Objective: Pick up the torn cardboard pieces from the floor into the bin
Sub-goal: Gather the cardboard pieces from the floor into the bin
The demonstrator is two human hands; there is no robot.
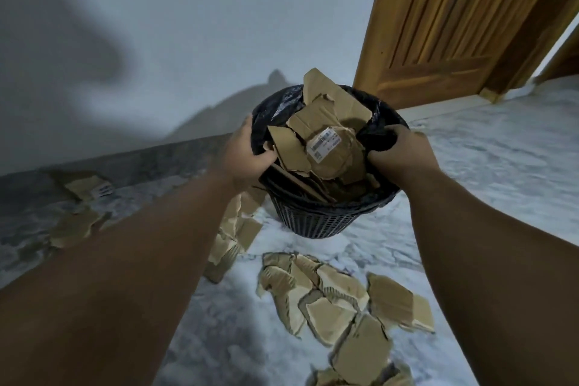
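A black mesh bin (pixel 316 219) with a black liner stands on the marble floor by the wall. Torn brown cardboard pieces (pixel 326 141) fill it above the rim; one carries a white label. My left hand (pixel 244 153) grips the bin's left rim and liner, thumb inside. My right hand (pixel 394 150) clutches the liner on the right rim. More torn cardboard pieces (pixel 338 301) lie on the floor in front of the bin, and several others (pixel 235 235) lie to its left under my left forearm.
Cardboard scraps (pixel 84 207) lie by the dark skirting at the left. A wooden door (pixel 463 16) stands open behind the bin at the right, with a doorway beyond. The white wall rises behind the bin.
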